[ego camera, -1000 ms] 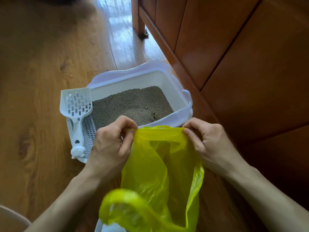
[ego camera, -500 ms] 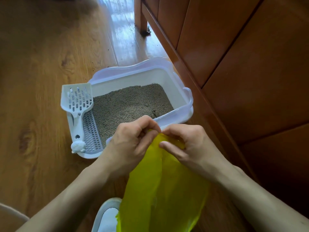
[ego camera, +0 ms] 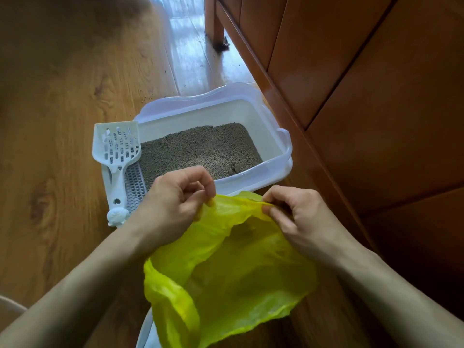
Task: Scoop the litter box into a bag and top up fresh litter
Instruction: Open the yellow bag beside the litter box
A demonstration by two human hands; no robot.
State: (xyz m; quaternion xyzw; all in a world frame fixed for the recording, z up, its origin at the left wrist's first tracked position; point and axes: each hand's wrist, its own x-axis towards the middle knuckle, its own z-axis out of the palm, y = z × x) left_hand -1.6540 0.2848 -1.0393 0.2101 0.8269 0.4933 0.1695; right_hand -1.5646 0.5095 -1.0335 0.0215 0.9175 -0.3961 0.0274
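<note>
Pinching the top rim of a yellow plastic bag (ego camera: 226, 277), a person's 2 bare hands stretch its mouth apart just in front of a white litter box (ego camera: 273, 136) that sits on a wooden floor (ego camera: 57, 101). The left hand (ego camera: 173, 204) has its fingers (ego camera: 200, 177) curled, gripping the bag's edge at its left corner between thumb and fingertips; the right hand (ego camera: 298, 214) pinches the same edge at the right, its fingers bent round the thin film. The bag hangs below the hands, crumpled, open towards the camera.

The litter box holds grey-brown litter (ego camera: 195, 151) with a small dark clump (ego camera: 234, 168) near its front right corner. A white slotted scoop (ego camera: 116, 151) lies on the box's left rim, head away from the person, handle pointing back, beside a ribbed grid (ego camera: 135, 187) on that side. A reddish wooden cabinet (ego camera: 364, 96) stands against the box's right side. Specks of scattered litter (ego camera: 150, 94) dot the floor beyond the box. A pale curved edge shows at the lower left of the view; what it belongs to cannot be told.
</note>
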